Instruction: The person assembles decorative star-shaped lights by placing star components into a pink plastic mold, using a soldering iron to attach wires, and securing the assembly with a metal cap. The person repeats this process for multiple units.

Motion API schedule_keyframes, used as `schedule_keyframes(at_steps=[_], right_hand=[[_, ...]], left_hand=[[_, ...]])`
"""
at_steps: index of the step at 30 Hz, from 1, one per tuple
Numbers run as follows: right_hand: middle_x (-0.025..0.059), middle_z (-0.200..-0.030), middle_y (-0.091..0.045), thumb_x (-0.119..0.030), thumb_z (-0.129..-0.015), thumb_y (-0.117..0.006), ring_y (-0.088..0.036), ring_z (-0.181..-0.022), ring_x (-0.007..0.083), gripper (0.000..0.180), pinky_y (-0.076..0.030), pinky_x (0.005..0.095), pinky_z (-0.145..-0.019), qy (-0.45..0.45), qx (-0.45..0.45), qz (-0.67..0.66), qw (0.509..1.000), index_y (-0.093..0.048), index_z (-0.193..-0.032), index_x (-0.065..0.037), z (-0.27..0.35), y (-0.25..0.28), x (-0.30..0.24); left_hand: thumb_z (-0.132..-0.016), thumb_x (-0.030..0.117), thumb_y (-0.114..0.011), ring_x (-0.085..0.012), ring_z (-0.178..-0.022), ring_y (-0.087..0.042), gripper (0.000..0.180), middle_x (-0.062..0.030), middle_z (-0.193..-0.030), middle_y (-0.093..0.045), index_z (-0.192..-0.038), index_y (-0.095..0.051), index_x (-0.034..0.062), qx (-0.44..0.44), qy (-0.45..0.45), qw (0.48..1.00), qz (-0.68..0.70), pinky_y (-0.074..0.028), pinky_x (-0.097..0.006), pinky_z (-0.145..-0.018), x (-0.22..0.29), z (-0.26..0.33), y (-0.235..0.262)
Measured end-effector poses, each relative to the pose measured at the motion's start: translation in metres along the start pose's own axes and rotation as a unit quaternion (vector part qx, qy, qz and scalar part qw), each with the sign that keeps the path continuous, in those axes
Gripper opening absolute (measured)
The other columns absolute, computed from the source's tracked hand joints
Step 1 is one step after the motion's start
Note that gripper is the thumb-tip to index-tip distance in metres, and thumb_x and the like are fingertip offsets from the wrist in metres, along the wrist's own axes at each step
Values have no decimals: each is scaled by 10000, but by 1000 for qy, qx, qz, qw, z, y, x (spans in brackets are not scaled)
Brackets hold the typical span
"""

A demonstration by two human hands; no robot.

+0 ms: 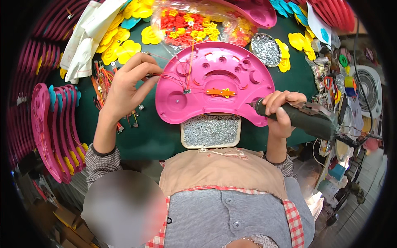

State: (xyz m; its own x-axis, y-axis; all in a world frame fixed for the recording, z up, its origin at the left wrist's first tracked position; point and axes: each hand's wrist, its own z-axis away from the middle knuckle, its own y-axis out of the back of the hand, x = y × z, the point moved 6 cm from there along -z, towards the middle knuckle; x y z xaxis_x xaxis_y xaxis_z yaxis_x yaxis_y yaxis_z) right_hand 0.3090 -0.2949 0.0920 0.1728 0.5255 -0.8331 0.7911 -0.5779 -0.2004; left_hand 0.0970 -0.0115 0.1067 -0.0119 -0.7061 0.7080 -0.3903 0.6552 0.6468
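In the middle of the green table lies a curved pink plastic shell (pixel 244 103), its hollow inside facing up. An orange strip-shaped circuit board (pixel 214 92) with a small yellow flower-shaped piece sits in it. Thin red wires (pixel 170 76) run from the shell's left part to my left hand (pixel 134 78), which pinches them between thumb and fingers at the left rim. My right hand (pixel 283 109) wraps round a dark electric screwdriver (pixel 310 120). The tool's tip points left, over the shell's right end; whether it touches a screw there I cannot tell.
A tray (pixel 211 146) of small metal parts stands below the shell, and a round dish (pixel 251 44) of screws lies upper right. Loose wire bundles (pixel 101 84), yellow flower pieces (pixel 128 51) and a plastic bag (pixel 159 25) surround it. Pink shells (pixel 43 132) stack at left.
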Motion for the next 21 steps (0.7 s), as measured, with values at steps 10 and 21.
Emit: schedule_keyframes(at_steps=[10,21], right_hand=[[73,-755,-589,-11,-916,-674,-589,-637,175,400,-559,403,-717,0,6,-6,1000,-452,-1245,-65,11,0,2],[74,-745,-577,23,-892,-653,-579,-634,178,409,-554,409,-691,-22,25,-33,999,-444,-1232,-66,10,12,2]], left_hand=[[-874,48,-798,-148,-883,-666,269,-67,-983,-711,-1124,-701,20,-175,-56,951,250,-536,-318,-772,31,-131,-140],[-954,169,-764,-269,-882,-664,254,-110,-992,-646,-1177,-767,47,-84,-147,985,40,-554,-376,-795,-3,-138,-192]])
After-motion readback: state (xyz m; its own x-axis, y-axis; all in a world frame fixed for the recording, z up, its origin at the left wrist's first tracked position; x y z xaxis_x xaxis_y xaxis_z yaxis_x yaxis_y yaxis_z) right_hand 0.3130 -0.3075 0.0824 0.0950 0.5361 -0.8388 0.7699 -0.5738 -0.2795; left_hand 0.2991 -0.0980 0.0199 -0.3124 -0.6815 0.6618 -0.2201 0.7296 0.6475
